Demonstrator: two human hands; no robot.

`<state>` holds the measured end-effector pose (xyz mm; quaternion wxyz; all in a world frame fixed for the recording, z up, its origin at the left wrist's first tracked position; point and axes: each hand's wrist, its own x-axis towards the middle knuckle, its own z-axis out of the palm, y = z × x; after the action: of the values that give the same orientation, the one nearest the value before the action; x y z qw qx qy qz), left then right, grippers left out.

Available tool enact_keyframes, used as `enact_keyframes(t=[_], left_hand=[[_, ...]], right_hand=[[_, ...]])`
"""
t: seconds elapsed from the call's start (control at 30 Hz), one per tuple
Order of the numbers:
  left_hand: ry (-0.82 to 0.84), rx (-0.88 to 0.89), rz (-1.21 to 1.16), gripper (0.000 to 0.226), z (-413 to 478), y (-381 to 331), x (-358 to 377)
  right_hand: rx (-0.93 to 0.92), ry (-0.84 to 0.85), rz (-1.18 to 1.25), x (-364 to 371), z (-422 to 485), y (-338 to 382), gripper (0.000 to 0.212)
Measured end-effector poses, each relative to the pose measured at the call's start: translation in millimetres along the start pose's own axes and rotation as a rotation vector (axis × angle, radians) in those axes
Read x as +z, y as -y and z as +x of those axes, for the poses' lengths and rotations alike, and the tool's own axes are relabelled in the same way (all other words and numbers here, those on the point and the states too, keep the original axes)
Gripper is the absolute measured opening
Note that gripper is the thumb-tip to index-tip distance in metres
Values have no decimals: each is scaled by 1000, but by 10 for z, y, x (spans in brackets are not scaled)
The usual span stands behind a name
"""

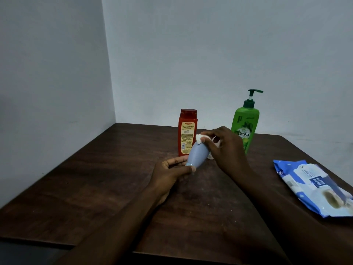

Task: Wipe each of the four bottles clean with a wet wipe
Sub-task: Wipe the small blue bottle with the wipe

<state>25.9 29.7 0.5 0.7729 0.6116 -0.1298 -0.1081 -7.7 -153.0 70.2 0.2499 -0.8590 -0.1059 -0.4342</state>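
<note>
Just above the middle of the dark wooden table, left hand gripping a small grey-blue bottle at its near, narrow end, thumb and fingers closed around the pale blue cap, bottle tilted with the wider end pointing up and away. Right hand pinching a white wet wipe against that far upper end, fingers closed on the wipe. Farther back, standing upright: red bottle just behind the held one, tall green pump bottle to the right, partly hidden by the right hand. Between them, a small white bottle, mostly covered by the hand. On the right, well apart from the bottles, a blue-and-white pack of wipes lying flat near the table edge.
</note>
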Motion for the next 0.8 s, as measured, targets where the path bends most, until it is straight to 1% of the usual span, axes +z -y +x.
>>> enact_keyframes(t=[0.1,0.17,0.27,0.37,0.53,0.6,0.7,0.8], left_hand=[[-6,-5,-25,45,11,-5,-3],[1,-12,-29,47,8,-12,7],[5,-14,-43,58,-1,-24,27],[7,-18,-109,72,-1,-23,4],[21,-9,-138,77,-9,-14,14],[40,-8,-128,74,-14,-13,30],[60,-36,-112,63,-27,-30,50],[81,-64,-103,63,-38,-41,64]], right_hand=[[69,-67,73,1,31,-14,14],[99,-82,92,10,16,-5,16],[70,-64,116,21,-53,27,16],[16,43,85,86,-219,76,21],[-155,220,26,83,-448,98,26],[-196,256,4,10,-458,75,26],[-258,309,-35,-115,-458,43,26],[-307,327,-68,-194,-462,18,28]])
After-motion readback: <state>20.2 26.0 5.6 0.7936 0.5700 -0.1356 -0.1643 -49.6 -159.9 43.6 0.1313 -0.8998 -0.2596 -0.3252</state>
